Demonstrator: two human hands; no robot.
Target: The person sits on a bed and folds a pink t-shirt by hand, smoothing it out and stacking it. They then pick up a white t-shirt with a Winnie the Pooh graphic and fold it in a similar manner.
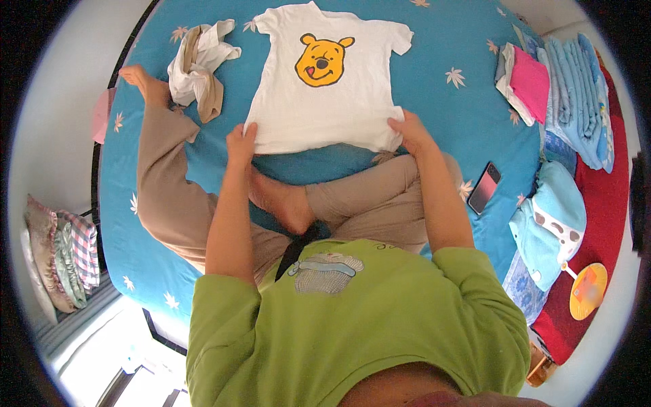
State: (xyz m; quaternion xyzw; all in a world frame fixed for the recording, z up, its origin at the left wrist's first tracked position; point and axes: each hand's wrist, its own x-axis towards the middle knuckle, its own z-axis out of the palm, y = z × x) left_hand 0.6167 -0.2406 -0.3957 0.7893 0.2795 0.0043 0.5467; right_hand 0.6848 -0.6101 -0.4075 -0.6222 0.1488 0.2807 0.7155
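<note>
A white short-sleeved T-shirt (285,112) with a yellow cartoon bear face (320,61) printed on its chest lies spread out in front of me, its collar away from me. My left hand (241,142) pinches the left end of its bottom hem. At the hem's right end, my right hand (411,133) grips the other corner, with the thumb on top of the cloth. Between both hands the hem hangs in a slight curve just beyond my crossed legs.
A teal bedsheet (437,112) with pale leaf prints covers the bed. Crumpled white and beige clothing (196,68) lies at the left. A smartphone (484,188) rests by my right knee. Along the right edge are folded clothes (529,84), a folded blue quilt (577,102) and a yellow hand fan (588,291).
</note>
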